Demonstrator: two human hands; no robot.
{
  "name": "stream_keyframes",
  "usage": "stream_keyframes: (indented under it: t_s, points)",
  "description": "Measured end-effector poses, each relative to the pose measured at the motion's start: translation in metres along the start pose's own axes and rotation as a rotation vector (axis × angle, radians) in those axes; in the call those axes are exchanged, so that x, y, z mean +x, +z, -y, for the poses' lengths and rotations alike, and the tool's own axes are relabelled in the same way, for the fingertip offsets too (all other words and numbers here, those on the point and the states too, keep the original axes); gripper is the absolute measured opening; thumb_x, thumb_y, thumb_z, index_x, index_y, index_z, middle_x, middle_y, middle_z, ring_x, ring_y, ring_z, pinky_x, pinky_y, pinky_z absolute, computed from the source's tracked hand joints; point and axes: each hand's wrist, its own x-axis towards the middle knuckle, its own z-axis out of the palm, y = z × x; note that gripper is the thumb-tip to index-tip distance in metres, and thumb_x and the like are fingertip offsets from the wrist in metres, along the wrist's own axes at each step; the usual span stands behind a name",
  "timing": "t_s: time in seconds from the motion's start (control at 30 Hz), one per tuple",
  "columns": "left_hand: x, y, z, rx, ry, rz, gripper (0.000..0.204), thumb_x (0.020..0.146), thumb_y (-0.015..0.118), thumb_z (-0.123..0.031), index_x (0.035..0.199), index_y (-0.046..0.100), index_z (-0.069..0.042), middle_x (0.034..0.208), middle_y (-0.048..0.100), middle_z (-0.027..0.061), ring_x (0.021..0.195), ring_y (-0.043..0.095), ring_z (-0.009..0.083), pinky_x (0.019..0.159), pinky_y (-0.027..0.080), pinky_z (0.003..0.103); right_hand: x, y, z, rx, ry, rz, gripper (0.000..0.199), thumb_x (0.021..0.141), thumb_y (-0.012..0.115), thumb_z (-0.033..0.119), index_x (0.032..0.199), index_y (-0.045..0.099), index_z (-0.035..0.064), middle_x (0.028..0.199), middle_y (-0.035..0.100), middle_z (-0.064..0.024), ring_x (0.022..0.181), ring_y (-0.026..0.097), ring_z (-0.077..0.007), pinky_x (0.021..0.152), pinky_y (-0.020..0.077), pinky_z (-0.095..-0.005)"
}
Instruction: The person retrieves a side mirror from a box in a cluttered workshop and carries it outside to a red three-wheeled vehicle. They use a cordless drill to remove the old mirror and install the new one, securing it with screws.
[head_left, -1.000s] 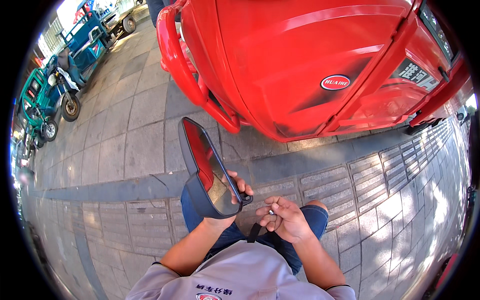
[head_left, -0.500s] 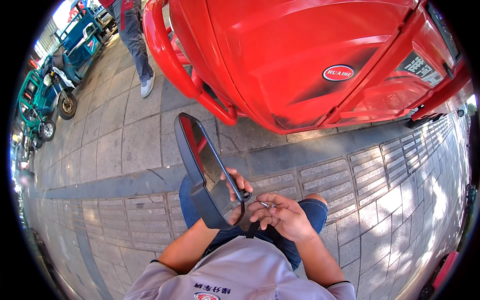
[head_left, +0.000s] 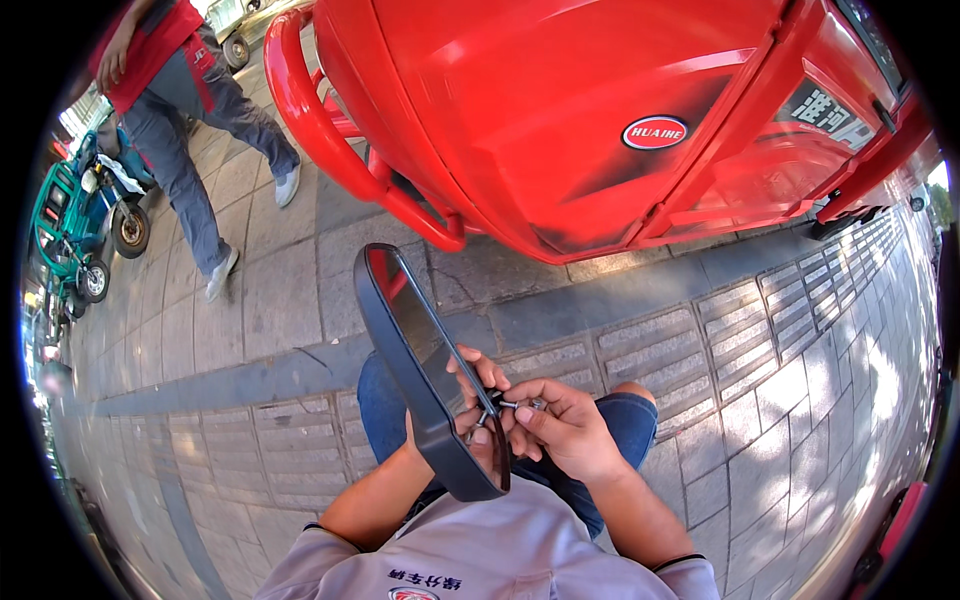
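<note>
A large rear-view mirror (head_left: 388, 345) with a black housing stands tilted over my lap, its glass turned to the right. My left hand (head_left: 485, 369) is closed around it; the fingertips show past the glass edge and the palm is hidden behind the housing. Between the thumb and fingers of my right hand (head_left: 569, 428) is a small silver bolt (head_left: 522, 404). Its end points left at the black mount (head_left: 493, 402) on the mirror's edge, seemingly touching it. The glass reflects fingers and the bolt.
A red vehicle (head_left: 560, 90) with a red tubular bumper (head_left: 330, 150) stands ahead on the paving. At the left a person in grey trousers (head_left: 180, 150) is on foot. Beyond are green three-wheelers (head_left: 62, 215). Ribbed paving slabs (head_left: 655, 365) run across in front of my knees.
My right hand has brought the bolt left to the mirror's mount. The mirror has turned slightly, its lower end now nearer me. The walking person has come further into view at the left.
</note>
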Motion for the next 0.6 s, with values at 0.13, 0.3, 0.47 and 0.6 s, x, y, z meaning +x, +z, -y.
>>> stream_keyframes:
  t_s: [0.13,0.3,0.47,0.6]
  points:
    - [-0.006,-0.012,0.016,-0.101,0.012,0.006,0.054,0.081,0.072,0.004,0.128,0.048,-0.008,0.112,0.055,0.0117,0.114,0.055,0.0286,0.101,0.045,0.042,0.001,0.009,-0.001,-0.073,-0.021,-0.057,0.017,0.103,0.056,0.002,0.119,0.059,-0.0045,0.091,0.064,-0.0069,0.07,0.057,-0.0096,0.059,0.0438,-0.0219]
    - [-0.018,-0.016,0.025,-0.149,-0.065,-0.081,0.05,0.082,0.068,0.005,0.126,0.047,-0.007,0.11,0.054,0.0123,0.114,0.053,0.0277,0.1,0.046,0.039,0.004,0.012,-0.011,-0.186,-0.115,-0.14,0.018,0.1,0.057,-0.001,0.117,0.059,-0.0041,0.094,0.065,-0.0042,0.075,0.057,-0.0065,0.063,0.0441,-0.0205]
    - [-0.03,-0.004,0.024,0.077,-0.018,-0.128,0.047,0.083,0.063,0.005,0.126,0.046,-0.006,0.109,0.053,0.0121,0.113,0.051,0.025,0.1,0.045,0.035,0.005,0.011,-0.023,-0.35,-0.171,-0.214,0.017,0.095,0.063,-0.002,0.112,0.063,-0.004,0.095,0.067,-0.003,0.079,0.057,-0.0051,0.068,0.0454,-0.0209]
    - [-0.011,0.006,0.013,0.231,0.123,0.008,0.048,0.083,0.061,0.008,0.126,0.046,-0.006,0.109,0.053,0.0113,0.112,0.052,0.0241,0.1,0.045,0.035,0.003,0.007,-0.02,-0.322,-0.157,-0.237,0.014,0.092,0.068,-0.001,0.106,0.067,-0.0038,0.093,0.068,-0.0025,0.081,0.058,-0.0056,0.07,0.0458,-0.0214]
